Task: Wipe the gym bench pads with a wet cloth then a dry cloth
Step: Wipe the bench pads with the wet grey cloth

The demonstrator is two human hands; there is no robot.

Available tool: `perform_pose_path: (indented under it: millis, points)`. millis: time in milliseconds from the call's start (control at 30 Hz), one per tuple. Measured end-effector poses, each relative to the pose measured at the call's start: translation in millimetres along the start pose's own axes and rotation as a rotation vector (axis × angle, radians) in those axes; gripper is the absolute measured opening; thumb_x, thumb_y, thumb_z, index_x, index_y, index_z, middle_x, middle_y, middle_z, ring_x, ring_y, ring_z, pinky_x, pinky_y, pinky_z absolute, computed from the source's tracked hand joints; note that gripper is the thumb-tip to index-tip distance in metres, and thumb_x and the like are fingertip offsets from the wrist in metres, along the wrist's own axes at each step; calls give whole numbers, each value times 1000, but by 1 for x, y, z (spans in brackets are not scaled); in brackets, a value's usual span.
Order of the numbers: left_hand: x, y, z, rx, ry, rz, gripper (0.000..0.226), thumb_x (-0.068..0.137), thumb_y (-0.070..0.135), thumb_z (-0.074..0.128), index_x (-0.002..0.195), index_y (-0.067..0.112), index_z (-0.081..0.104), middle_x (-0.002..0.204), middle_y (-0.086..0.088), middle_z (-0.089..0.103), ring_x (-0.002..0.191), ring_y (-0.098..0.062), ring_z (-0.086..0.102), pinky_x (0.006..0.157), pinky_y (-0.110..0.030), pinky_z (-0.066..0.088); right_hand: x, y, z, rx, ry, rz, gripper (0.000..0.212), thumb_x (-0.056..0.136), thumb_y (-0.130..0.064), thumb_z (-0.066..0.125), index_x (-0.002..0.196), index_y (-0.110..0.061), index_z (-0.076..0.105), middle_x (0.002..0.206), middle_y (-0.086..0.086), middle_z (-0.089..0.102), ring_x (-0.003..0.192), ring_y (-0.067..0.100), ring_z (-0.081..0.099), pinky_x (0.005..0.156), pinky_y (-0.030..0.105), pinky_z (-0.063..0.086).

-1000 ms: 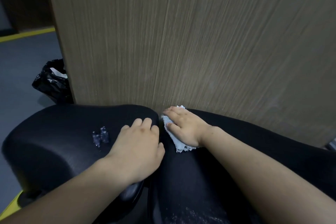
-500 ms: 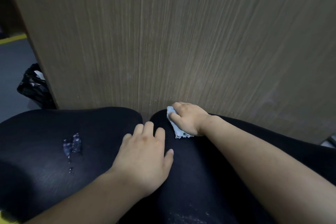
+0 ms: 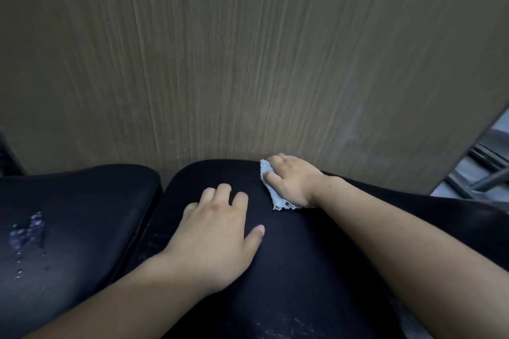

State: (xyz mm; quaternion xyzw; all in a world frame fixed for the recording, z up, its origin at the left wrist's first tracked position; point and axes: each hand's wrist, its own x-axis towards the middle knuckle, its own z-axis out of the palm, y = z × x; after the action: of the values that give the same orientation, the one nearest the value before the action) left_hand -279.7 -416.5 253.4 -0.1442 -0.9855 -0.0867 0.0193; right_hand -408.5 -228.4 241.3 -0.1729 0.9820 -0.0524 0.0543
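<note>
Two black bench pads lie side by side with a narrow gap between them. My right hand [image 3: 292,180] presses a small pale blue cloth [image 3: 271,187] flat onto the far end of the right pad [image 3: 303,256], close to the wall. Most of the cloth is hidden under that hand; only its left edge and a frayed near corner show. My left hand [image 3: 217,239] rests palm down with fingers spread on the same pad, nearer to me and left of the cloth. A patch of water droplets [image 3: 27,231] sits on the left pad [image 3: 71,228].
A wood-grain wall panel [image 3: 248,63] rises directly behind the pads' far ends. Dark metal bars of gym equipment [image 3: 484,173] and grey floor show past the panel's right edge.
My right hand with the cloth has slid rightward along the far end of the right pad. My left hand has shifted from the left pad's edge onto the right pad. The view has swung right.
</note>
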Motion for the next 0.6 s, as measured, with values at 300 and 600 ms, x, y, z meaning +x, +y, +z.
perform_pose_path:
  millis: [300,600]
  points:
    - [17,50,12,10,-66,-1,54,94,64,33,133,26,42,136,4,37,128,-18,33,107,-42,35,-38,53,-2,3,11,56,55,100,-45,27,142,-10,38,136,10,47,127,27,41,108,39,33]
    - [24,130,23,23,-82,139,51,95,61,36,128,24,44,135,1,38,128,-21,33,112,-49,28,-90,116,-1,15,25,147,38,98,-45,30,114,-15,46,108,2,47,111,25,47,96,37,37]
